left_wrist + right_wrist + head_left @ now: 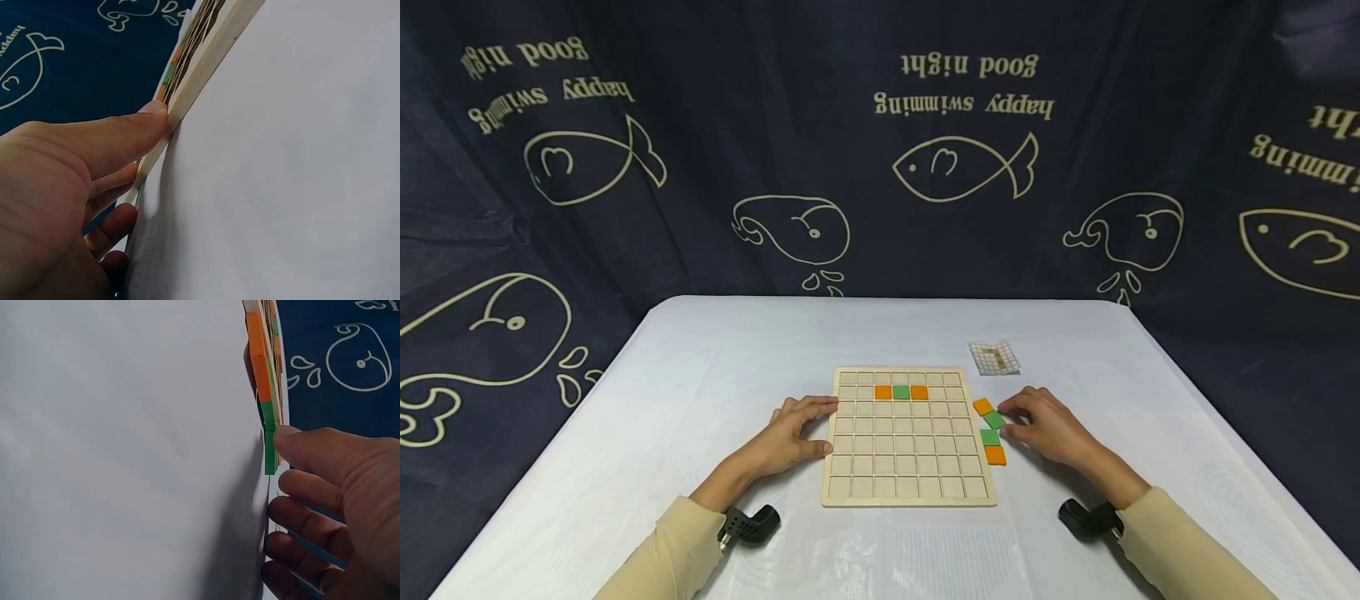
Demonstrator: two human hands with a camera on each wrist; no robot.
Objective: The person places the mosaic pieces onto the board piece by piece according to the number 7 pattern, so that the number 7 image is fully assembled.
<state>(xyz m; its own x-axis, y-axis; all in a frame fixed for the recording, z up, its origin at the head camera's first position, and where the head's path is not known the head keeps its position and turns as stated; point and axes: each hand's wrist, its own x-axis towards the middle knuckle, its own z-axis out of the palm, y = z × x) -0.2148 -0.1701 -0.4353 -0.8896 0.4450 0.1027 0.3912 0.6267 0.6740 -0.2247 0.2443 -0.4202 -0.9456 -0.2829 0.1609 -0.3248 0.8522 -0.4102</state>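
A wooden grid board (907, 505) lies flat on the table in the head view. Orange (883, 392), green (901, 392) and orange (919, 392) tiles sit side by side in its second row from the far edge. My left hand (787, 439) rests at the board's left edge, thumb and fingertips apart along it; the left wrist view shows the thumb (140, 131) against the rim. My right hand (1047, 427) is over the loose tiles, its thumb and index fingertips right at a slanted green tile (994, 419). Around it lie an orange tile (982, 407), another green tile (990, 437) and an orange one (996, 456).
A small pattern card (995, 358) showing a coloured grid lies beyond the board's far right corner. White cloth (760, 342) covers the table, and a dark fish-print curtain (865, 250) hangs behind it. Black wrist cameras (754, 525) are worn at both sleeves.
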